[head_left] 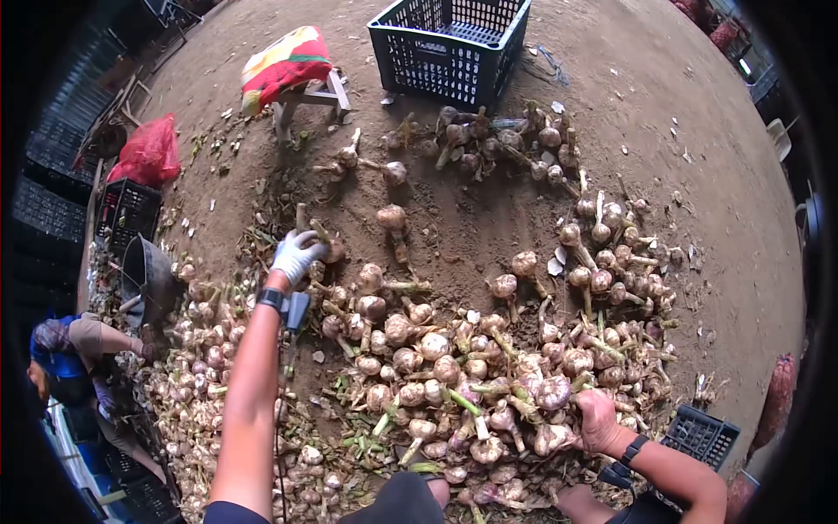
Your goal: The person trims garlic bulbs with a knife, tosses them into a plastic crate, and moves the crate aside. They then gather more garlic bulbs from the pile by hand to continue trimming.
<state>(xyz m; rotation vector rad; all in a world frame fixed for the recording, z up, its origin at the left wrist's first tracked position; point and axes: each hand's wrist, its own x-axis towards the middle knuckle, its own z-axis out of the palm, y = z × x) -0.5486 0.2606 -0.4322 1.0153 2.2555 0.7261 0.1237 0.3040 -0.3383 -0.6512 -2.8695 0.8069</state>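
Note:
My left hand (298, 255), in a white glove, is stretched out over the left edge of the pile, with its fingers bent round the stem of a garlic bulb (331, 250). At the lower right, my bare right hand (599, 421) is closed at the edge of the big heap of garlic (434, 346), beside a purplish bulb (553, 393). What its fingers hold is hidden. Cut green stem pieces (356, 434) lie between the heap and a second spread of bulbs (206, 380) on the left.
A black crate (441, 65) stands at the top, right of a stool with a colourful cloth (288, 68). At left are a black bucket (150, 278), a red net bag (147, 153) and a crouching person (92, 336). A small dark crate (701, 437) sits at lower right.

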